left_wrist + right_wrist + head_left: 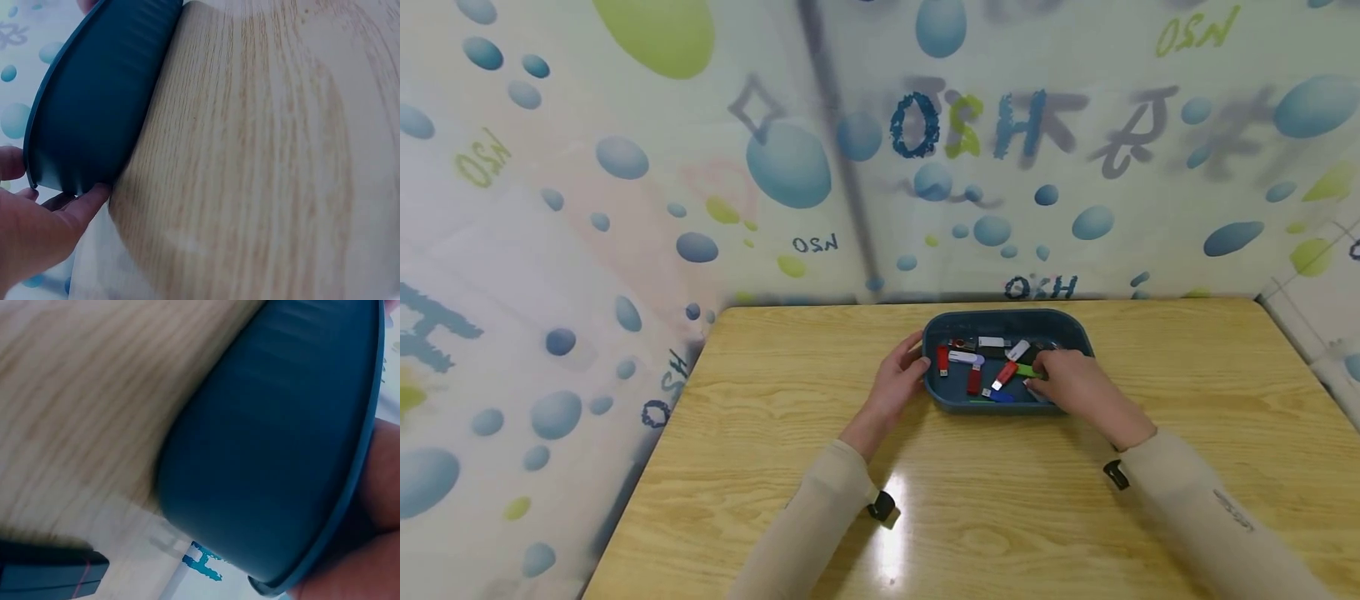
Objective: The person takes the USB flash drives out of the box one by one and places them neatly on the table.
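Observation:
A dark blue plastic bin (1000,407) stands on the wooden table, with several USB sticks inside. My left hand (897,377) holds the bin's left end; in the left wrist view its fingers (90,203) spread along the end wall, from the rim down to the base. Over the bin's right end, my right hand (1070,379) reaches in, fingers bent down at a green USB stick (1025,370). I cannot tell whether they pinch it. The right wrist view shows the fingers (381,481) past the rim, their tips hidden behind the bin wall (262,450).
Red USB sticks (973,380), a white one (994,342), a lavender one (962,357) and a blue one (1002,396) lie loose in the bin. A patterned curtain (865,167) hangs behind the table's (790,367) back edge. Dark straps show at both wrists.

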A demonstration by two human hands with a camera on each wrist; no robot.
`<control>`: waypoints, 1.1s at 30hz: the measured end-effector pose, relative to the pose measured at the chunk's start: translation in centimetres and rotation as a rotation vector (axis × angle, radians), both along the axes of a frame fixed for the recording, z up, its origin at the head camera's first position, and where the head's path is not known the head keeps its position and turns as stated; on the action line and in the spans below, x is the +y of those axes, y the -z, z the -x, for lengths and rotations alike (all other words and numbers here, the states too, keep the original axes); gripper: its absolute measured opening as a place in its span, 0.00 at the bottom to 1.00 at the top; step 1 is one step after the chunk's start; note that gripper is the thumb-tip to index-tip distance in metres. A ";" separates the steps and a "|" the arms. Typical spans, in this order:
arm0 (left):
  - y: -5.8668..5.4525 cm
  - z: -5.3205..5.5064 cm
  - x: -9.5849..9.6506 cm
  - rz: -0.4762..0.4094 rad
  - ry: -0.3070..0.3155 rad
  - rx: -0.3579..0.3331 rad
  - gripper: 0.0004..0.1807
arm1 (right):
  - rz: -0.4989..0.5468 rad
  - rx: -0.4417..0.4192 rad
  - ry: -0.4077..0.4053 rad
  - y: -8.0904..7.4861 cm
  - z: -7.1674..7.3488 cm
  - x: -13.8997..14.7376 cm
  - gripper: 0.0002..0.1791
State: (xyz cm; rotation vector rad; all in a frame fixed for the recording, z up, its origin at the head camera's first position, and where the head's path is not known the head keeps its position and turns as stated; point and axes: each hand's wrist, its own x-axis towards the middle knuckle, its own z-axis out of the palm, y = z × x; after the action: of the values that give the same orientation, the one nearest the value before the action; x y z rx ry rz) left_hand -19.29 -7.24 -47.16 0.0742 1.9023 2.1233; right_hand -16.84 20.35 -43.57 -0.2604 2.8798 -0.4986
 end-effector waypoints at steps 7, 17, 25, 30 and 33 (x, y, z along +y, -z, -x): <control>0.1 -0.1 0.0 0.007 0.010 0.011 0.29 | -0.026 -0.099 0.004 -0.4 0.5 0.0 0.13; 0.1 -0.2 0.1 0.042 0.012 0.026 0.29 | -0.033 -0.135 -0.002 -0.3 0.9 0.1 0.14; 0.0 -0.2 0.0 0.029 0.016 0.012 0.28 | -0.031 -0.159 0.010 -0.3 1.0 -0.1 0.11; 0.0 -0.2 0.0 0.035 0.021 0.014 0.28 | -0.030 -0.165 0.011 -0.2 1.1 -0.1 0.11; 0.0 -0.1 -0.1 0.026 0.022 0.004 0.28 | -0.027 -0.171 0.016 -0.1 1.1 -0.1 0.11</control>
State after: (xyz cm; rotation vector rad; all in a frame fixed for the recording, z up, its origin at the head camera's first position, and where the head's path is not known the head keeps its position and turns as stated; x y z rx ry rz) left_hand -19.19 -7.29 -47.15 0.0935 1.9224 2.0853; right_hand -17.93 20.24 -43.43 -0.1815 2.7224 -0.4610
